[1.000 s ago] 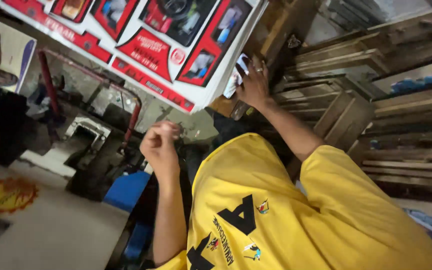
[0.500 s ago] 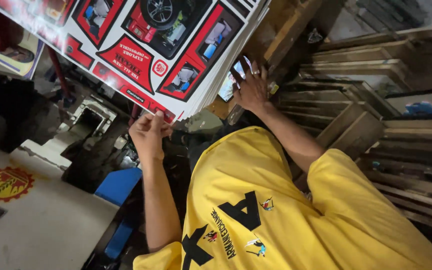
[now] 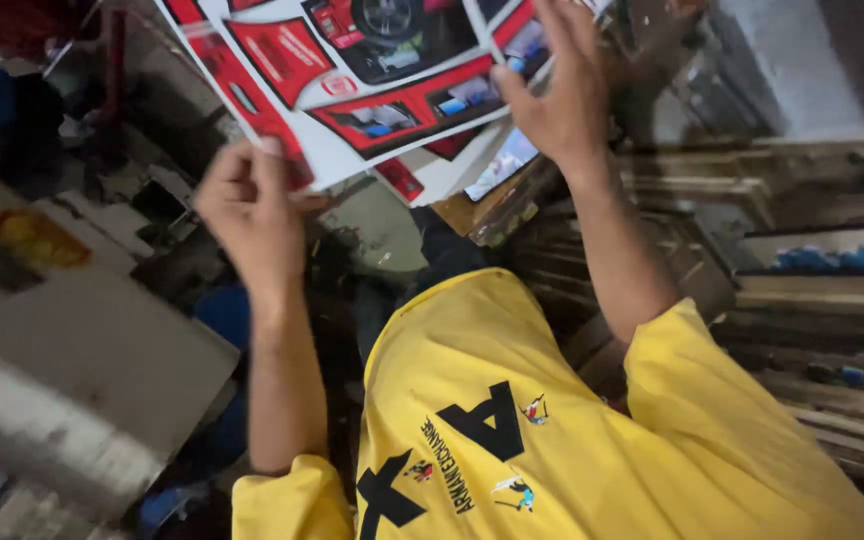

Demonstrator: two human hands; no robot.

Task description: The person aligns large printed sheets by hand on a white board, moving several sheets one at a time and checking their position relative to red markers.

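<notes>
- Head view: the person's left hand is up in front of the chest, fingers curled narrow, pinching the lower corner of a large printed sheet between thumb and fingertips.
- The right hand is raised higher, on the far side of the same sheet, fingers spread and pressed against its edge, thumb on the near face, so both hands hold it.
- The printed sheet is white card with red panels, a dark wheel picture and small blue-and-black pictures; it stretches between the two hands, tilted, and runs out past the top of the frame.
- Just under the right hand, more sheets of the same kind peek out behind the held one; I cannot tell whether either hand grips them too.
- Below the right wrist lies a stack of wooden frames, dark and worn, with a streak of blue along one edge.
- Beneath both forearms is the person's yellow shirt with black letters and small coloured figures.
- Out beyond the left hand sits a pale grey flat surface with an orange-yellow round mark; it is blurred.
- Between the hands and lower down, a dim tangle of machine parts shows, too dark to make out.
</notes>
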